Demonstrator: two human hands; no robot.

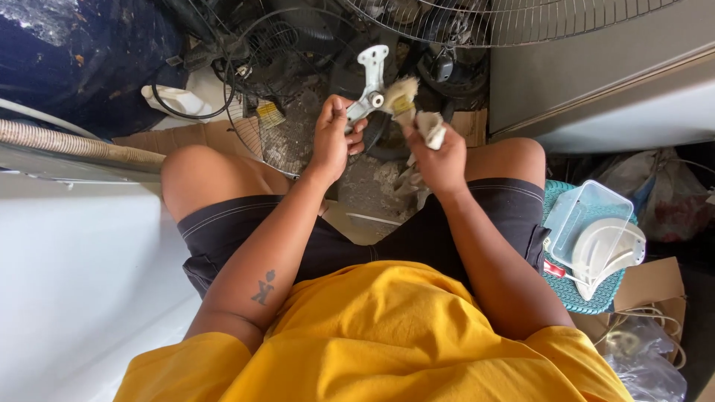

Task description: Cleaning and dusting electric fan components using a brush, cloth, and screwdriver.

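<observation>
Left hand (333,140): we close it around the lower end of a pale grey metal bracket (369,82), held upright above our knees.
Right hand (441,158): we grip a paintbrush (403,97) by its handle, together with a wad of white cloth (430,128); the bristles touch the bracket's round hub.
Below the hands: dusty floor and a wire fan guard (257,130) lying flat.
Ahead: a large fan grille (491,18) at the top edge.
Our right side: a teal woven stool (570,294) bearing a clear plastic container (585,216) and white fan parts (607,249).
Our left side: cardboard (179,136), white jug (175,100).
</observation>
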